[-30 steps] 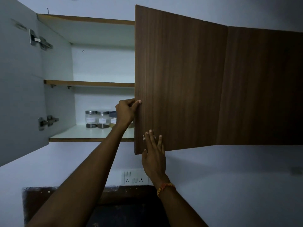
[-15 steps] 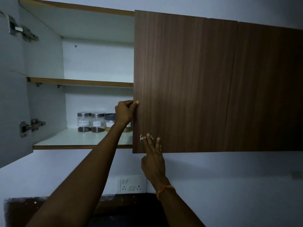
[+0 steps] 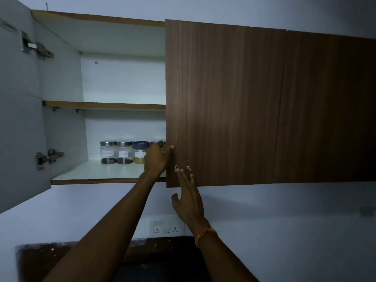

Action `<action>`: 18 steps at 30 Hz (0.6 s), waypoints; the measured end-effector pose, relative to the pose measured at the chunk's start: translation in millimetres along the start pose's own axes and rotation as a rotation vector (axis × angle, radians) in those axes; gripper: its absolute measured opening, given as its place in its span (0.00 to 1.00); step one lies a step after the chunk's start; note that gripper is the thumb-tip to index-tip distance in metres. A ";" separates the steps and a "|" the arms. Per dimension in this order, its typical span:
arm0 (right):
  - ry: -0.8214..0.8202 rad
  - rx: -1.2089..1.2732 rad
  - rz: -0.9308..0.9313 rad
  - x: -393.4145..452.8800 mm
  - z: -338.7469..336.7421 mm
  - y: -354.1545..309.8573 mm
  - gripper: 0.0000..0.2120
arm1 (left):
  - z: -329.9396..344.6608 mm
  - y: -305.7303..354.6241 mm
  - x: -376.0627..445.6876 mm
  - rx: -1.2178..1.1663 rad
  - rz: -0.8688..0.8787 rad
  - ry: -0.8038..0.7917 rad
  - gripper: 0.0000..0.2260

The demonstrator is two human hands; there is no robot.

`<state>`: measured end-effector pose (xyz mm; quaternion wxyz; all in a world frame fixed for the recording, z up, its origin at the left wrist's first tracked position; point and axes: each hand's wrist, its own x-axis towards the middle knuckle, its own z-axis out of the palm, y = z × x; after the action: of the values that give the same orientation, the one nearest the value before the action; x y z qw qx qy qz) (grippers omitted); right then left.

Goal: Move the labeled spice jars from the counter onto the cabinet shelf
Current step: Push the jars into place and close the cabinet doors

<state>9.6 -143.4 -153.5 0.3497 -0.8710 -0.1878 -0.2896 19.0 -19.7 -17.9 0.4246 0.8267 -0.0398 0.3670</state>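
Three labeled spice jars stand in a row at the back of the lower cabinet shelf: a steel-lidded jar, a second steel-lidded jar and a dark-lidded jar with yellow powder. A further lid shows behind my fingers. My left hand grips the left edge of the brown cabinet door, thumb on its front. My right hand has straight fingers, its fingertips touching the door's lower front.
The left cabinet door stands wide open with two metal hinges. An upper shelf holds nothing visible. A shut brown door lies to the right. A wall socket panel sits below, above a dark counter edge.
The brown door has swung nearly flush with the neighbouring door. My right hand has slid lower on it, and the view has shifted slightly.
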 end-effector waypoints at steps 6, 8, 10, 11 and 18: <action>-0.011 0.092 -0.100 -45.7 28.1 -57.1 0.35 | -52.1 -10.8 -64.9 0.059 0.019 0.066 0.24; -0.024 0.147 -0.151 -61.4 38.2 -87.9 0.34 | -85.9 -10.8 -83.5 0.105 0.047 0.132 0.24; -0.036 0.189 -0.213 -77.0 46.0 -121.4 0.34 | -123.2 -7.3 -101.2 0.134 0.076 0.239 0.23; -0.037 0.211 -0.241 -85.1 51.2 -137.7 0.34 | -142.1 -5.0 -109.8 0.150 0.094 0.290 0.23; -0.091 0.411 -0.416 -140.9 75.5 -267.5 0.36 | -289.1 2.1 -160.0 0.488 0.243 0.686 0.17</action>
<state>-211.3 76.5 -153.6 0.4431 -0.7368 -0.4323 -0.2718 -263.8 151.1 -12.0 0.1591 0.7223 0.0942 0.6664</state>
